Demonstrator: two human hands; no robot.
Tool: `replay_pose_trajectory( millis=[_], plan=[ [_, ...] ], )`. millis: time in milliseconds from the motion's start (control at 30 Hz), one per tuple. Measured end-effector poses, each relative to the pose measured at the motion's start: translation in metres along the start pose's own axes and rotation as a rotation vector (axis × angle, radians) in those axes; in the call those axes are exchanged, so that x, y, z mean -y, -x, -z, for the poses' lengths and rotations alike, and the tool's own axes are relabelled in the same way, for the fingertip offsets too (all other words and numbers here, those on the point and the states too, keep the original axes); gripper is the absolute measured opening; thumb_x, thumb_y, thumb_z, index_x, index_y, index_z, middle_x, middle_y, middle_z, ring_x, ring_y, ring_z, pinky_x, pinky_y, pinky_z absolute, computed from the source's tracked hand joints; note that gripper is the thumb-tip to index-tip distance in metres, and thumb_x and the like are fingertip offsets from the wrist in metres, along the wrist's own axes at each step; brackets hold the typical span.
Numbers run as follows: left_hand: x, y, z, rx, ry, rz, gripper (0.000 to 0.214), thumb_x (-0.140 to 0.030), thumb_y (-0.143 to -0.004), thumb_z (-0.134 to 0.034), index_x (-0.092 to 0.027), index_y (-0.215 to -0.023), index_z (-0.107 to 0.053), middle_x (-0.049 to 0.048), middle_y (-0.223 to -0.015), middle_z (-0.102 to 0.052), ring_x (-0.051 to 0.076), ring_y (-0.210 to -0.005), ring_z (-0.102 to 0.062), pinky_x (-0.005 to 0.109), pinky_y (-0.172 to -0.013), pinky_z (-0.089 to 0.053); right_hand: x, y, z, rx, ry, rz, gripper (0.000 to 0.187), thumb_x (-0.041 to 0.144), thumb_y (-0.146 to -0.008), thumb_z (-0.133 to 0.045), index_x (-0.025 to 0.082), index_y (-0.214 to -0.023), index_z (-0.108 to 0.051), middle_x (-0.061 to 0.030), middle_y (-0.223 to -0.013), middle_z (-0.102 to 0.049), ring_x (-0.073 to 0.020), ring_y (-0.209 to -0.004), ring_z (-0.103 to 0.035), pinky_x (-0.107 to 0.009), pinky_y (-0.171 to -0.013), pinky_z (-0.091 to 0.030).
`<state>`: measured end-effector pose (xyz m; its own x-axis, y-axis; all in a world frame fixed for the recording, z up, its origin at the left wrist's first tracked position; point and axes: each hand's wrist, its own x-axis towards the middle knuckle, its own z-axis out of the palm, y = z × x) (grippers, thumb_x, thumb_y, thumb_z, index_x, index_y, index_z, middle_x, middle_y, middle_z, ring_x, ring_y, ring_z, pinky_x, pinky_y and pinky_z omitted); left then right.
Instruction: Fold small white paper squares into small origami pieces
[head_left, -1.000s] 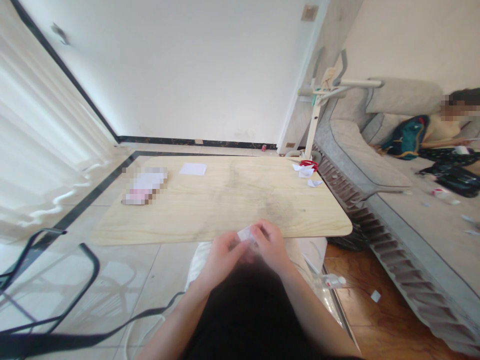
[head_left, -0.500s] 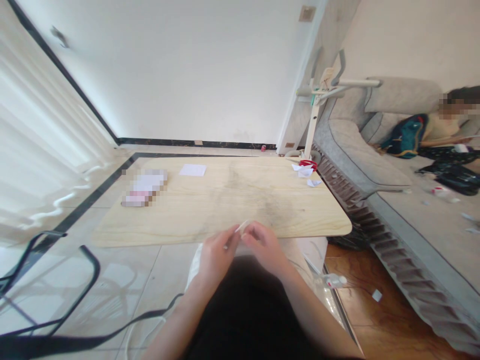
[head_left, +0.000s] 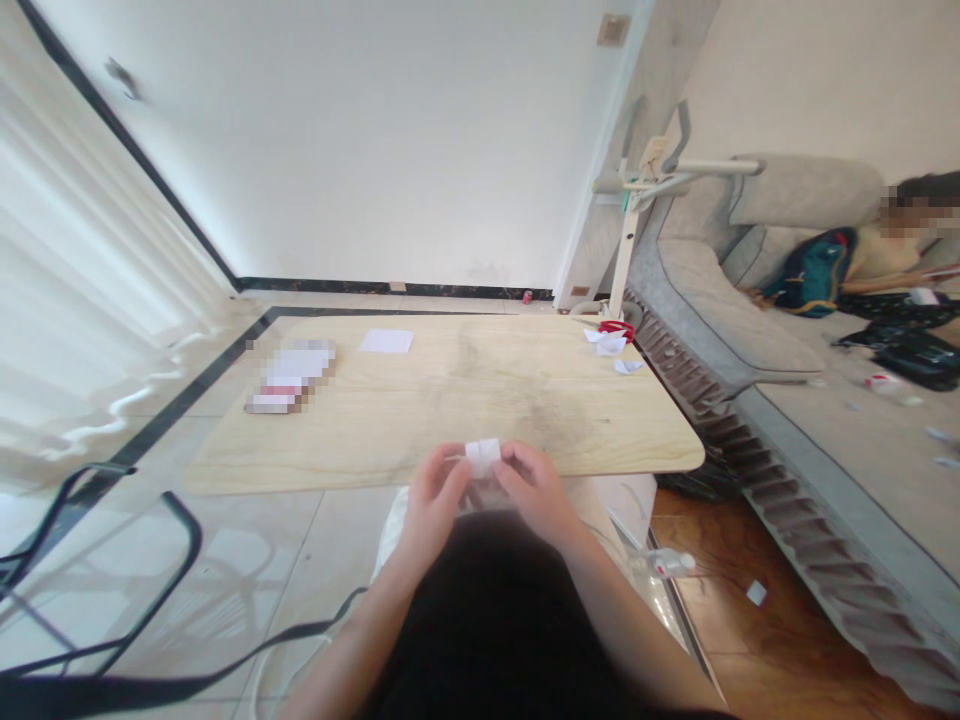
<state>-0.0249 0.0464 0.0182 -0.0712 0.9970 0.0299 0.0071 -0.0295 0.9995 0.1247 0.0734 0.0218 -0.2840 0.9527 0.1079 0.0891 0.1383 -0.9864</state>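
Note:
A small folded piece of white paper [head_left: 483, 456] is held up between my two hands at the near edge of the wooden table [head_left: 420, 405]. My left hand [head_left: 436, 492] pinches its left side, thumb towards me. On its right side, my right hand [head_left: 531, 490] grips it in the same way. A crease runs across the paper's face. Some of the fingers behind the paper are hidden.
A flat white sheet [head_left: 387, 341] lies at the table's far left, near a blurred-out object [head_left: 291, 378]. Folded paper pieces [head_left: 609, 343] and red-handled scissors [head_left: 616, 330] lie at the far right. A plastic bottle [head_left: 670, 563] is below the table. A person [head_left: 892, 250] sits on the sofa [head_left: 720, 290].
The paper has turned from nearly edge-on to face me, so its flat white side shows. Both hands have shifted slightly apart and now grip opposite sides.

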Motion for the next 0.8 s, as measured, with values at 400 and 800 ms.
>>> replay_pose_trajectory(
  millis=[400, 800],
  plan=[
    [-0.006, 0.006, -0.006, 0.126, -0.075, 0.037, 0.034, -0.041, -0.089, -0.051, -0.016, -0.066, -0.057, -0.0026, -0.049, -0.054, 0.010, -0.047, -0.051, 0.021, -0.050, -0.040, -0.001, 0.000, -0.003, 0.054, -0.065, -0.049, 0.032, 0.041, -0.090, -0.050, 0.017, -0.071, -0.054, 0.0032, -0.062, -0.048, -0.0103, -0.058, -0.046, -0.022, -0.053, -0.037],
    [0.003, 0.014, -0.009, 0.187, 0.053, 0.037, 0.040, -0.042, -0.085, -0.054, -0.016, -0.056, -0.057, -0.0022, -0.043, -0.050, 0.011, -0.043, -0.049, 0.022, -0.046, -0.039, 0.004, 0.005, -0.006, 0.259, -0.345, -0.130, 0.036, 0.047, -0.086, -0.055, 0.015, -0.072, -0.061, -0.0005, -0.057, -0.059, -0.0126, -0.049, -0.056, -0.025, -0.048, -0.047]
  ],
)
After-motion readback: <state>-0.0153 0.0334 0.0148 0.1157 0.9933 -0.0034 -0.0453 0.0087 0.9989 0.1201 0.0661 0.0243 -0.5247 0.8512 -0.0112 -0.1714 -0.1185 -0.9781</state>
